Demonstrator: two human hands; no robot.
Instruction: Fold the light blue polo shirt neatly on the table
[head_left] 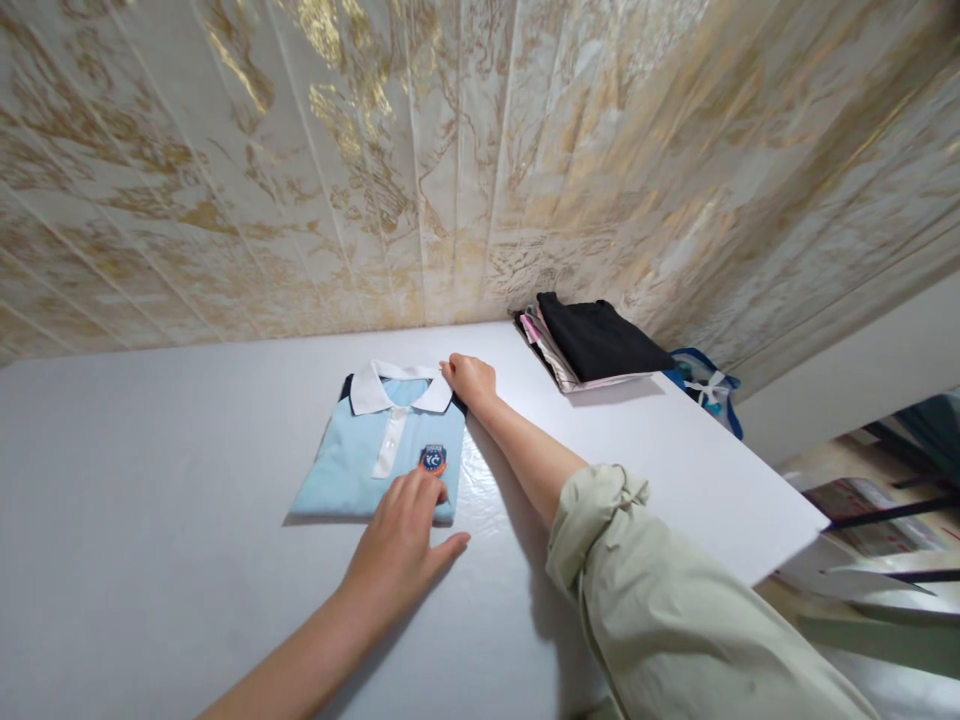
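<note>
A light blue polo shirt [345, 470] lies folded on the table, its white collar toward the wall and a round badge on the chest. My left hand [405, 515] rests over its lower front near the badge, thumb stretched away from the curled fingers, with nothing visibly gripped. At the shirt's upper right corner, beside the collar, my right hand [472, 378] is closed with its fingertips pinching the dark shoulder edge. The fingertips of that hand are partly hidden.
A stack of folded clothes with a black garment [600, 340] on top sits at the back right of the white table [150, 500]. Behind it hangs a blue-edged bag [709, 385]. A gold-patterned wall [360, 180] borders the table's far edge. Shelving [877, 510] stands at the right.
</note>
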